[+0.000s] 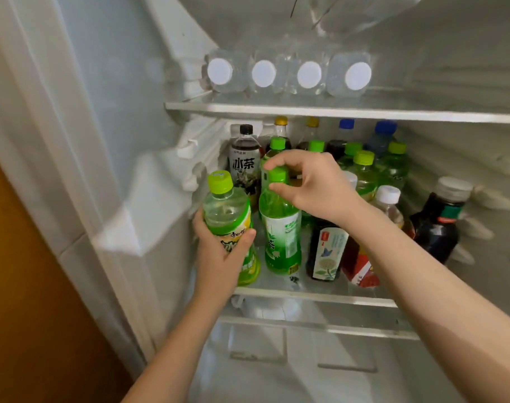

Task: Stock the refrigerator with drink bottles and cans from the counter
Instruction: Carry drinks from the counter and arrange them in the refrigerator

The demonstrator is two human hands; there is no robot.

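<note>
Grips a pale bottle in the left hand at the shelf front; pinches the cap of the green bottle just right of it with the right hand.

Refrigerator, interior. The middle shelf is crowded with upright bottles. At its front stands the green tea bottle, with a green cap and a white-and-green label; my right hand pinches its cap. Just beside it at 9 o'clock is the pale bottle, upright, with a lime cap and a yellow-green label. My left hand grips its body; whether its base rests on the shelf cannot be told. At 12 o'clock stands a dark tea bottle with a black cap. On the upper shelf, four water bottles lie on their sides, white caps outward.
</note>
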